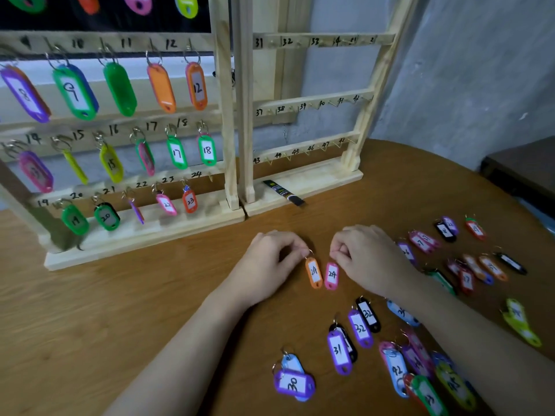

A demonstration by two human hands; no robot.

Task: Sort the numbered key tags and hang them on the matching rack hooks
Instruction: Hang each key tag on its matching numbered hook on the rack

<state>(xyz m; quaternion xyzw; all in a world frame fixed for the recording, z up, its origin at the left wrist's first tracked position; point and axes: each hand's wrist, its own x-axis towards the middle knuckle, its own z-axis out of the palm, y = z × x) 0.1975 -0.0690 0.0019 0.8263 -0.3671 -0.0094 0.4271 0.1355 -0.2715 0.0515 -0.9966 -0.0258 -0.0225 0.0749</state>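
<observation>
orange tag 24 [313, 272] pinched by left hand [271, 259], pink tag 24 [331, 275] by right hand [365, 253], loose tags [360, 327] nearby, rack [231, 115] behind

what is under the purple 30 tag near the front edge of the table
A light blue tag lies under the purple 30 tag, its upper end and ring sticking out above, a sliver showing below. Its label is covered, so its number cannot be read.

Head view, looking forward and down from my own eye line.

I get one wide-angle camera only, worn on the head, sitting close above the worktop [150, 295]. It faces the wooden rack [228, 115] at the back, and its edges bend outward. There is no second view to overlap.
</observation>
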